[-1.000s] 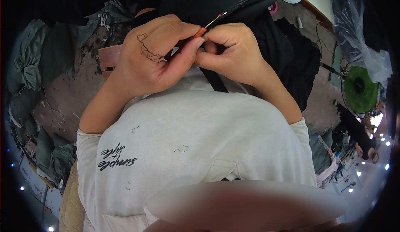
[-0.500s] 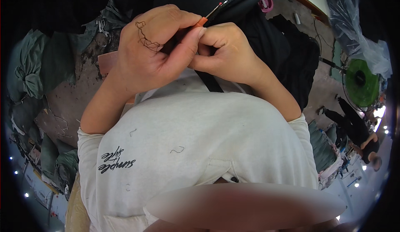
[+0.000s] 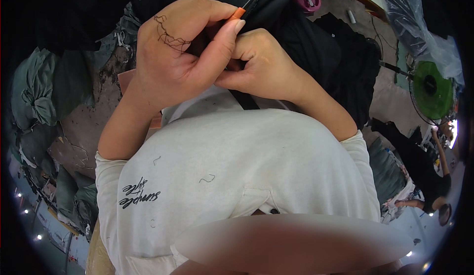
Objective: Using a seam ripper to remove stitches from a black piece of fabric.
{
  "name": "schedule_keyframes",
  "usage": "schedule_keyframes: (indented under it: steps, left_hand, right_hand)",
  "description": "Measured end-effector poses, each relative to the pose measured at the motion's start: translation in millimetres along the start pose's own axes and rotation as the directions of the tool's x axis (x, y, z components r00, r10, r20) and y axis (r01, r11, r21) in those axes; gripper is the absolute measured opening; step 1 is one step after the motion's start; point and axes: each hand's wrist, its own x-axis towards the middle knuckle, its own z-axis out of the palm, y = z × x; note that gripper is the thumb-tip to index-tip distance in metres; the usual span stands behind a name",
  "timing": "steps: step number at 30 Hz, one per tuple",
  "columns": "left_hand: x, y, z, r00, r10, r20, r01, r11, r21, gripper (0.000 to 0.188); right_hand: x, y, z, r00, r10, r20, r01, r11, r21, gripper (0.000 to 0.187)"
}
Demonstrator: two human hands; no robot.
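My left hand (image 3: 185, 53) pinches the orange handle of a seam ripper (image 3: 238, 13) between thumb and forefinger. Its thin metal shaft and red-balled tip point up and to the right, against black cloth (image 3: 279, 16). A tangle of dark thread (image 3: 170, 40) lies across the back of that hand. Close against its thumb, my right hand (image 3: 269, 62) is closed with the fingers curled in on the black cloth; its fingertips are hidden. The cloth spreads beyond both hands and down to the right.
Green cloth bundles (image 3: 37, 90) lie on the floor at the left. A green fan (image 3: 432, 87) stands at the right under clear plastic sheeting (image 3: 414, 23). A pink object (image 3: 308, 2) sits past the cloth. Another person (image 3: 414, 161) in black is at far right.
Both hands and the seam ripper have shifted slightly up and left in the picture. The grip looks the same. The person at the right has changed posture, arms reaching out.
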Motion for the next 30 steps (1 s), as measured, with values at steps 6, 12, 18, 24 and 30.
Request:
schedule_keyframes:
  steps: [6, 12, 18, 24, 30]
  left_hand:
    - [7.9, 1.1, 3.6, 1.000, -0.015, -0.009, 0.015, 1.000, -0.004, 0.013]
    - [14.5, 3.4, 5.9, 0.998, -0.057, -0.016, 0.056, 0.998, -0.021, 0.012]
    - [25.2, 17.4, 6.8, 0.981, -0.194, -0.009, 0.193, 0.978, -0.078, 0.011]
    - [36.5, 26.5, 1.5, 0.974, -0.223, 0.037, 0.224, 0.974, -0.019, 0.008]
    - [45.0, 32.2, 1.2, 0.946, -0.320, 0.055, 0.322, 0.946, -0.034, 0.006]
  right_hand:
    - [-0.4, 0.8, -0.7, 0.999, 0.033, 0.017, -0.034, 0.998, 0.051, 0.012]
    - [-0.5, -5.9, -6.9, 0.989, 0.129, 0.069, -0.131, 0.991, 0.033, 0.014]
    - [0.0, -6.4, -7.3, 0.992, 0.115, 0.054, -0.118, 0.991, 0.068, 0.013]
    - [0.5, -2.5, -9.4, 0.995, 0.078, 0.062, -0.078, 0.997, 0.006, 0.012]
    - [1.0, -1.3, -9.7, 0.995, 0.066, 0.069, -0.065, 0.998, -0.024, 0.011]
